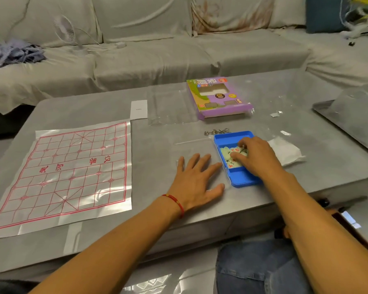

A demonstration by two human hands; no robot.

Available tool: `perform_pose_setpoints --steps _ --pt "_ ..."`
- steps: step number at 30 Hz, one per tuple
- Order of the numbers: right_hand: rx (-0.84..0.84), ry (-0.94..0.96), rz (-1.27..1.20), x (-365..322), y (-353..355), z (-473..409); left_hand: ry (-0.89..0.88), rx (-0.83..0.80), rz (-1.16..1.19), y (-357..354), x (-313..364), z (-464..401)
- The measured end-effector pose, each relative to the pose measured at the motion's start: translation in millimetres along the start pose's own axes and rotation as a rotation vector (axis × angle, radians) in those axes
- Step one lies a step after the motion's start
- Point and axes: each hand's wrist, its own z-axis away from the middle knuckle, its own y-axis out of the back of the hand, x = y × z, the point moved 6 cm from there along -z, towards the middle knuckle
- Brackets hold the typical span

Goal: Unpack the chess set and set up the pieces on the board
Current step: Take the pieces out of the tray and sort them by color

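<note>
A white plastic board sheet with a red grid and red characters lies spread on the left of the grey table. A blue tray sits at the table's front right and holds several pale green round pieces with red or dark characters. My right hand reaches into the tray, its curled fingers on the pieces; I cannot see whether it grips one. My left hand lies flat with spread fingers on a clear lid just left of the tray.
A purple game box lies at the back of the table beside clear plastic wrap and a white card. A metal chain lies behind the tray, crumpled white plastic to its right. A sofa stands behind.
</note>
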Motion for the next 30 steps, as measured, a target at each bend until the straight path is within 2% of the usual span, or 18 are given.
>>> perform_pose_setpoints --steps 10,15,18,24,30 --pt "-0.117 0.053 0.011 -1.1 10.1 -11.6 -0.005 0.068 0.008 3.4 4.7 -8.2" --pt "-0.243 0.026 0.095 10.0 9.1 -8.7 -0.061 0.218 0.136 27.1 25.4 -35.2" --pt "-0.237 0.035 0.097 10.8 7.7 -11.4 -0.034 0.142 0.138 32.0 32.5 -68.9" --pt "-0.185 0.042 0.007 15.6 10.6 -18.1 -0.102 -0.046 -0.027 28.3 45.9 -115.9" --pt "-0.263 0.044 0.077 7.9 10.8 -16.8 -0.121 -0.147 -0.006 34.7 49.3 -119.7"
